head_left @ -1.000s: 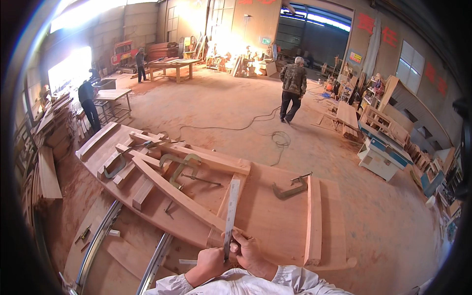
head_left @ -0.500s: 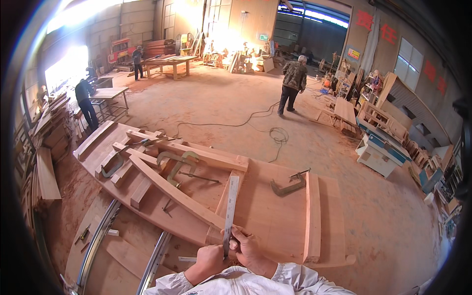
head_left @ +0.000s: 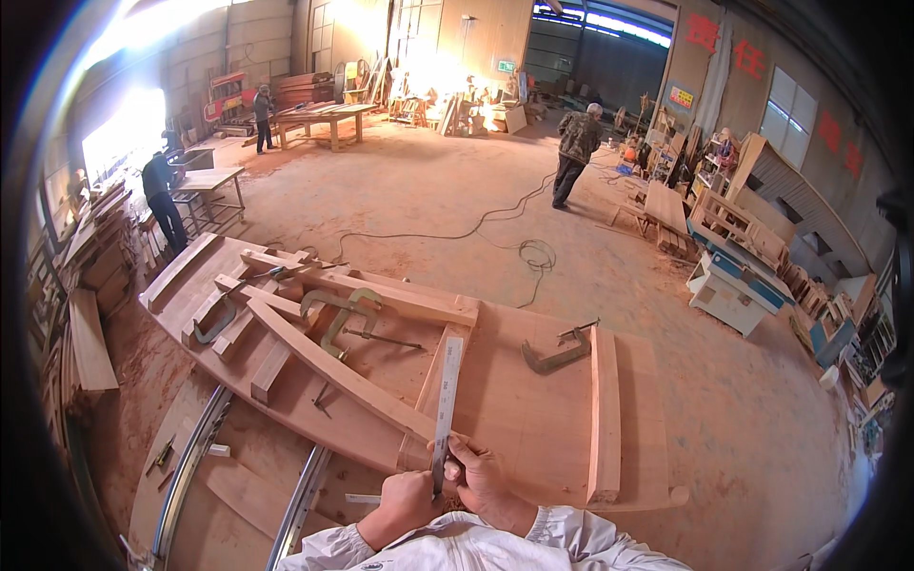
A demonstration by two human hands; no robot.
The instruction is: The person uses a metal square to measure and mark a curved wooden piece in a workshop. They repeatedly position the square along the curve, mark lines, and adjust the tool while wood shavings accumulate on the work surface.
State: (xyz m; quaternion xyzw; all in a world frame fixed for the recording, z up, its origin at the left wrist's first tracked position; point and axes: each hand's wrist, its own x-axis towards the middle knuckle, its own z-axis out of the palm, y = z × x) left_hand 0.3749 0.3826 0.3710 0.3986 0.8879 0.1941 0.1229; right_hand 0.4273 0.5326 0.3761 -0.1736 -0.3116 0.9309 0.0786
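My left hand (head_left: 407, 504) is closed in a fist around the lower end of a steel ruler (head_left: 447, 392). My right hand (head_left: 488, 485) grips the same ruler just beside it, fingers bent. The ruler points up and away from me, with dark marks along its pale face. Beneath and beyond it lies a broad wooden panel (head_left: 522, 433). A long wooden bar (head_left: 343, 374) runs diagonally across the panel towards my hands, and a crosspiece (head_left: 431, 398) stands behind the ruler. A pale strip (head_left: 362, 499) shows left of my left hand; whether it joins the ruler is hidden.
G-clamps (head_left: 345, 324) and another clamp (head_left: 557, 352) rest on the panel. A curved wooden batten (head_left: 604, 419) lies at its right. Metal rails (head_left: 297, 504) are at lower left. A cable (head_left: 536, 255) coils on the floor. A person in a camouflage jacket (head_left: 577, 143) walks beyond; others stand at far-left tables.
The person in the camouflage jacket has stepped to the right and farther away. My hands and the ruler stay nearly as they were; the view has shifted slightly.
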